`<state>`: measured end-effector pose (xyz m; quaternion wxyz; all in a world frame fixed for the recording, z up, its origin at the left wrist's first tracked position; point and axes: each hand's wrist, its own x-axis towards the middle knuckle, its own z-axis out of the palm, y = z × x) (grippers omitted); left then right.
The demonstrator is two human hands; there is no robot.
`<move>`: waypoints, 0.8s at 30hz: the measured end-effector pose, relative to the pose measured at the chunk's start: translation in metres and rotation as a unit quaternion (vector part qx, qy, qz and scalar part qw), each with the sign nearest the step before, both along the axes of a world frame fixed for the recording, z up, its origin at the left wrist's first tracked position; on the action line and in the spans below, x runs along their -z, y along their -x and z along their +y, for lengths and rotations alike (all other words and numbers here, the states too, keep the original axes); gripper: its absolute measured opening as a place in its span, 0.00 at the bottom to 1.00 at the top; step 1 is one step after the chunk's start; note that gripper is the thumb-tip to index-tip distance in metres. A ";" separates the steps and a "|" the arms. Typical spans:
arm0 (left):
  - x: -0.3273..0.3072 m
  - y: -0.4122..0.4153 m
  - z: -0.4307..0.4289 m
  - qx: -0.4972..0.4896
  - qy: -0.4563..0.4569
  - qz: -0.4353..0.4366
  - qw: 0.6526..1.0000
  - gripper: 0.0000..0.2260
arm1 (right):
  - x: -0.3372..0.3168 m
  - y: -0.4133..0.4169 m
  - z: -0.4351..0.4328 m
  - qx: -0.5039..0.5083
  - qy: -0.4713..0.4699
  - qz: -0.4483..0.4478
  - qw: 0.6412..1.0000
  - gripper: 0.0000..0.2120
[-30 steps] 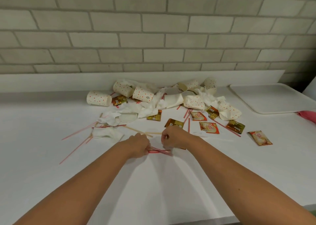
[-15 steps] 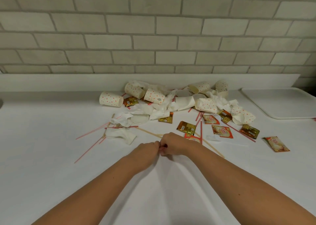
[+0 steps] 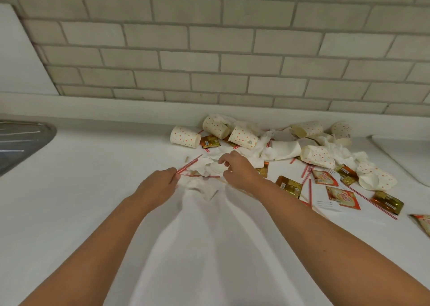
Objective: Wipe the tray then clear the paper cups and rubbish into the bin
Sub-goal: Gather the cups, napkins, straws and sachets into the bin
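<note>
Red-striped straws (image 3: 189, 164) are being pinched in the left hand (image 3: 158, 185), near the heap of spotted paper cups (image 3: 185, 136). The right hand (image 3: 238, 171) is being curled over a crumpled tissue (image 3: 204, 166); whether it is being gripped cannot be told. The straws should be bundled parallel before more is added. The white counter (image 3: 81, 189) is being bordered by a tray (image 3: 407, 152), a steel sink (image 3: 23, 142) and a brick wall (image 3: 209, 49).
</note>
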<state>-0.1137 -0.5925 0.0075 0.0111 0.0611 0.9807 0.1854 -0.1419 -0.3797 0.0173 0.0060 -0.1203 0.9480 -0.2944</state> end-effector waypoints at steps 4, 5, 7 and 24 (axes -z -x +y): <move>-0.003 0.002 -0.023 -0.072 -0.071 0.030 0.994 0.14 | 0.019 0.010 -0.033 -0.052 -0.069 -0.005 0.996 0.31; -0.002 0.002 -0.026 -0.084 -0.085 0.031 0.992 0.14 | 0.023 0.013 -0.040 -0.059 -0.100 -0.010 0.993 0.35; 0.000 0.002 -0.029 -0.107 -0.109 0.032 0.988 0.15 | 0.030 0.019 -0.051 -0.051 -0.148 -0.014 0.988 0.36; 0.007 0.011 -0.043 -0.152 -0.173 0.031 0.973 0.15 | 0.030 0.056 -0.061 0.043 -0.016 -0.021 0.999 0.15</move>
